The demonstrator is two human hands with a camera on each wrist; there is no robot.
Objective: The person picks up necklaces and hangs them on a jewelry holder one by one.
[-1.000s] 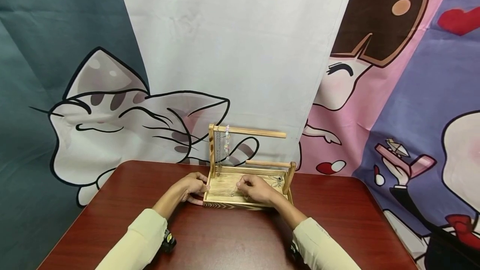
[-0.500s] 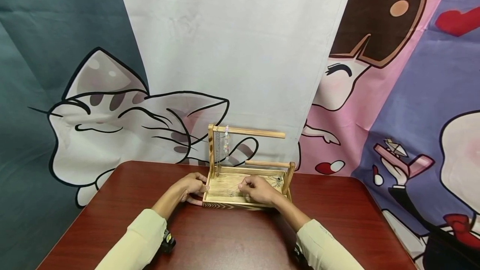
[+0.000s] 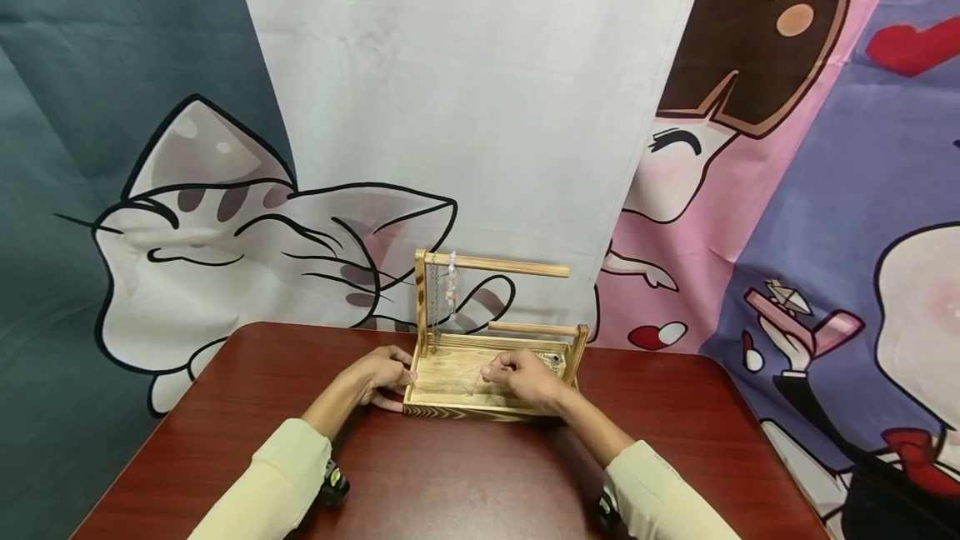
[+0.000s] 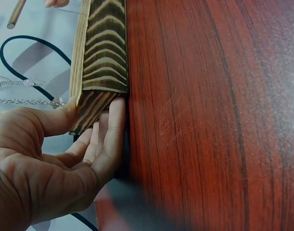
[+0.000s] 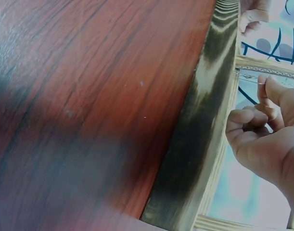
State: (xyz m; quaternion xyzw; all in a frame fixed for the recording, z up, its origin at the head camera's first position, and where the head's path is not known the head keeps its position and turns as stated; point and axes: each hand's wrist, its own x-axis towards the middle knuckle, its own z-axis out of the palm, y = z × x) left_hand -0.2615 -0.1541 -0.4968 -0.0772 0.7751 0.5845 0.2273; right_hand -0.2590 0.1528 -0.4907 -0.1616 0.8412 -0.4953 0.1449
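Using fingertips, my right hand [image 3: 527,378] pinches a thin silver chain [image 4: 70,11]; my left hand [image 3: 384,375] grips a brown wooden tray [image 3: 465,412].

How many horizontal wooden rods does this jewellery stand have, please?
2. The upper rod runs rightward from the top of the tall left post; the lower rod runs leftward from the shorter right post. None seems hidden.

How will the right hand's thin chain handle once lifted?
The thin chain will probably droop, since its lower part lies loosely in the wooden tray. It looks light, being fine, and may slip: the right hand only pinches it.
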